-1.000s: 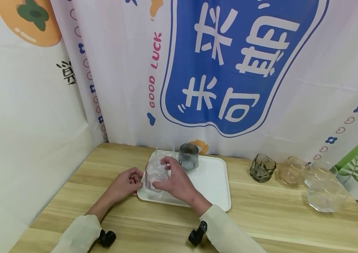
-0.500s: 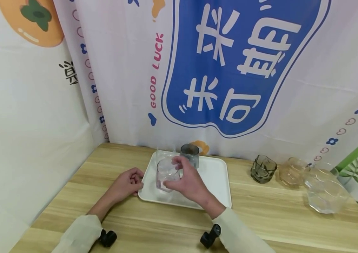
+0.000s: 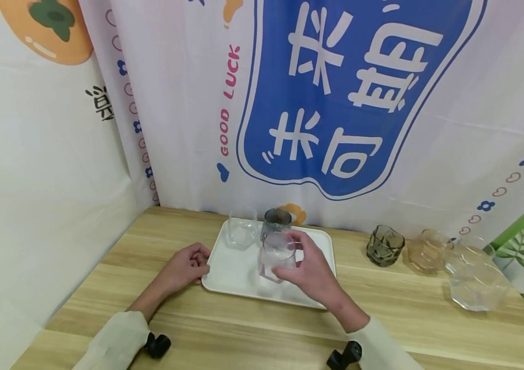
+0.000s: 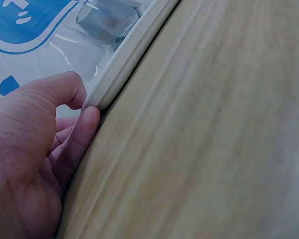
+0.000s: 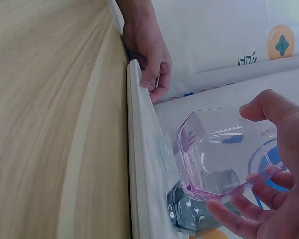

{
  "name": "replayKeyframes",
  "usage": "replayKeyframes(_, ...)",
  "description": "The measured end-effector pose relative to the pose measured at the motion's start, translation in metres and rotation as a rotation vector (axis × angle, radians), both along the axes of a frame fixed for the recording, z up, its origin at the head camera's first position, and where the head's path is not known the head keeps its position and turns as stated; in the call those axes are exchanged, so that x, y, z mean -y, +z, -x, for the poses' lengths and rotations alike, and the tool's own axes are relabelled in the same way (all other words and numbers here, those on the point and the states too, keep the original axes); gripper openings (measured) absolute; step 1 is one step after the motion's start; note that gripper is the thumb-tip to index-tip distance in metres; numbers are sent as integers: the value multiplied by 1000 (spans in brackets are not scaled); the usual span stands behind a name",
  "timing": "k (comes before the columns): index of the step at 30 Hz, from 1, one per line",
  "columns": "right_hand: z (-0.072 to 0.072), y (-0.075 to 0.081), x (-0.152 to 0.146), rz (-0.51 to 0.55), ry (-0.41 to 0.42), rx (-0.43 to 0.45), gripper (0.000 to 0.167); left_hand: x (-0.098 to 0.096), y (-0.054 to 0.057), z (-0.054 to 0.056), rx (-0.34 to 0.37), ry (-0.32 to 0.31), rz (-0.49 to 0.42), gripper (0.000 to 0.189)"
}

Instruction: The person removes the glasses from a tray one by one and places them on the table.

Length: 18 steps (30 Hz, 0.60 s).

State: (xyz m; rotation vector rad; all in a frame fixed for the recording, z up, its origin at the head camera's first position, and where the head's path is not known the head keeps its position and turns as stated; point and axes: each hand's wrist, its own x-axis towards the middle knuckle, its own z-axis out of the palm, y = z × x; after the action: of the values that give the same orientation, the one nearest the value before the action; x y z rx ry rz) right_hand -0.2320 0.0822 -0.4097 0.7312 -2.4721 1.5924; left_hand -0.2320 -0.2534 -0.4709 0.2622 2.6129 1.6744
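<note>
My right hand (image 3: pixel 308 270) holds a pale pink-purple faceted drinking glass (image 3: pixel 275 259) between thumb and fingers. The glass is over the middle of a white tray (image 3: pixel 231 275); whether its base touches the tray I cannot tell. In the right wrist view the fingers spread along the glass's side (image 5: pixel 209 149). My left hand (image 3: pixel 185 268) pinches the tray's left front corner, thumb and index finger on the rim in the left wrist view. Behind the pink glass on the tray stand a clear glass (image 3: pixel 242 235) and a smoky grey glass (image 3: pixel 277 218), the grey one partly hidden.
Right of the tray, a dark smoky glass (image 3: pixel 385 246), an amber glass (image 3: pixel 428 252) and a large clear faceted vessel (image 3: pixel 474 280) stand on the wooden table (image 3: pixel 225 329). A printed cloth (image 3: pixel 188 154) hangs close behind the table.
My right hand has carried the pink glass rightward across the tray, from near the left edge to the middle, uncovering the clear glass. The left hand stays at the tray's corner.
</note>
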Motion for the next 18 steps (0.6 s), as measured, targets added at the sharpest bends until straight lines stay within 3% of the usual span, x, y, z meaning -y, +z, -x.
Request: replayKeyframes(18,-12,7,-71,-41,-88,8,71,2,1,0,-1,3,13,30)
